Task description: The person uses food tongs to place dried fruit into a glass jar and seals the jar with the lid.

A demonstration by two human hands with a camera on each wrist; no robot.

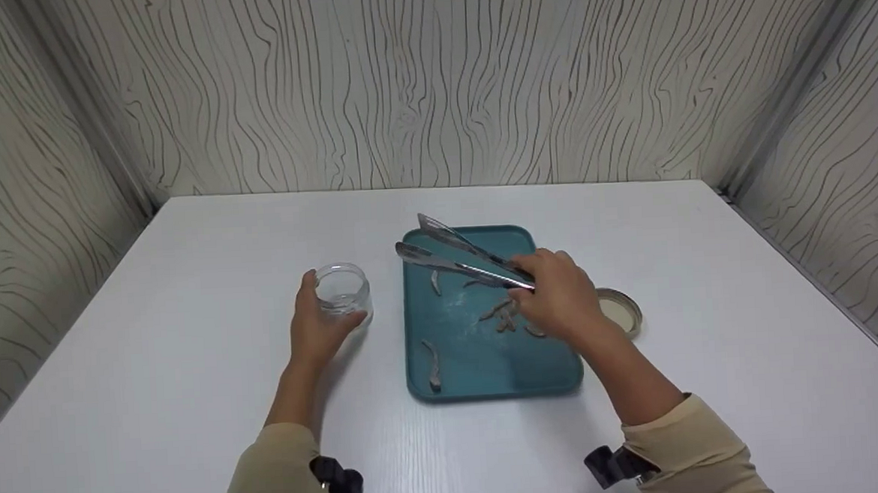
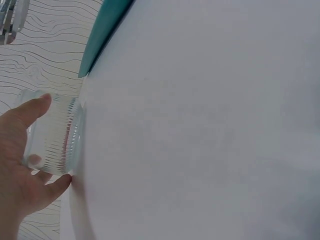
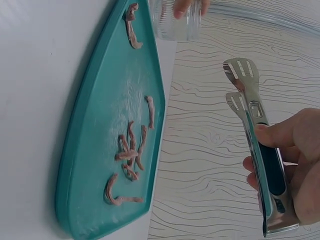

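Observation:
My left hand [image 1: 319, 328] grips a clear glass jar [image 1: 345, 296] around its side, left of the tray; the jar has no lid on it. In the left wrist view the thumb and fingers wrap the ribbed jar [image 2: 57, 132]. My right hand [image 1: 559, 293] holds metal tongs [image 1: 470, 264] above the teal tray [image 1: 453, 366]. Their slotted tips stand apart, pointing left, with nothing between them. On the tray lie several thin, brownish curled strips [image 3: 131, 150], most in a loose cluster; what they are made of I cannot tell.
A round jar lid [image 1: 619, 312] lies right of the tray, partly behind the right forearm. The white table [image 1: 150, 329] meets wood-grain patterned panels [image 1: 400, 83] at the back and sides. Each wrist carries a small black camera mount [image 1: 339, 485].

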